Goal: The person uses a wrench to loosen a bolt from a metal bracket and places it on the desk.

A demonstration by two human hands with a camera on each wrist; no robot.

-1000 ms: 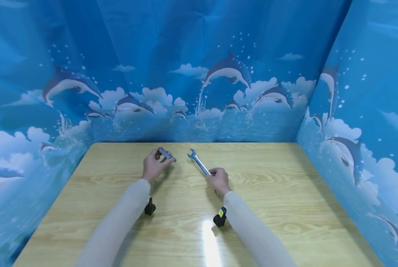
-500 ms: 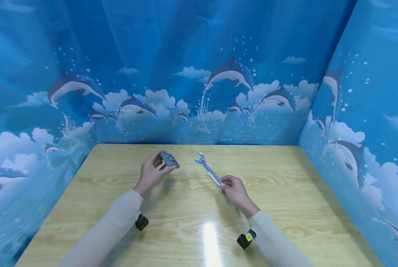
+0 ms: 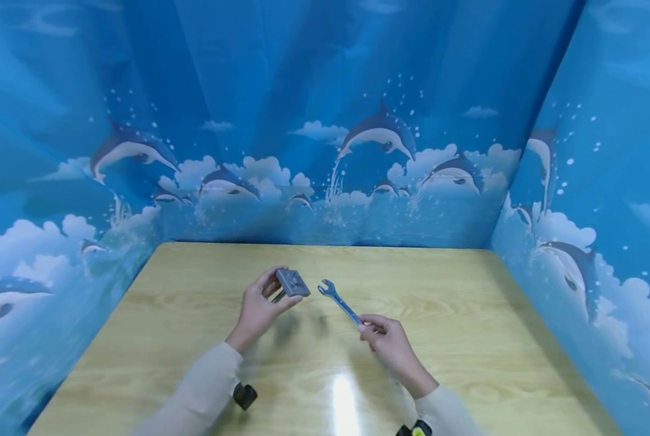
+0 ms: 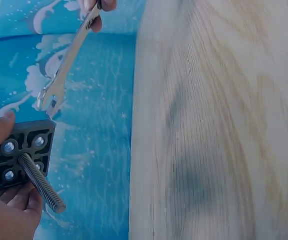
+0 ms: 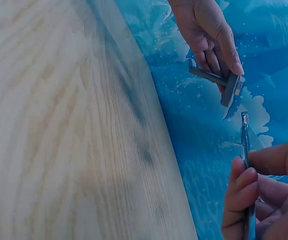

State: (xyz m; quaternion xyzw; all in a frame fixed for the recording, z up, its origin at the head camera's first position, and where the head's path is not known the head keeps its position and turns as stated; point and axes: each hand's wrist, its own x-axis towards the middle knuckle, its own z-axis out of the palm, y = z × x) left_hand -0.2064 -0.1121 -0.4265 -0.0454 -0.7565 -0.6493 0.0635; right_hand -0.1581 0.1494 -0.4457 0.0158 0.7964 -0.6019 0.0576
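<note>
My left hand (image 3: 259,312) holds a dark grey square plate (image 3: 292,283) by its edges, thumb on one side and fingers on the other. In the left wrist view, a threaded rod (image 4: 41,182) stands out from the ribbed side of the plate, which has several metal-lined holes. My right hand (image 3: 393,345) grips a silver wrench (image 3: 342,306) by its shank. The wrench's open-ended jaw points at the plate, with a small gap between them. The wrench's other end is hidden by my right hand. Both things are held above the table.
A wood-grain table (image 3: 156,339) lies under my hands, with their shadows on it. Behind and on both sides hangs a blue curtain (image 3: 281,121) printed with dolphins and clouds. A black wrist camera (image 3: 245,396) sits under my left sleeve.
Both hands have come lower in the head view, towards me. The plate has turned so its flat face shows more. The wrench has shifted right and down, still in my right hand.
</note>
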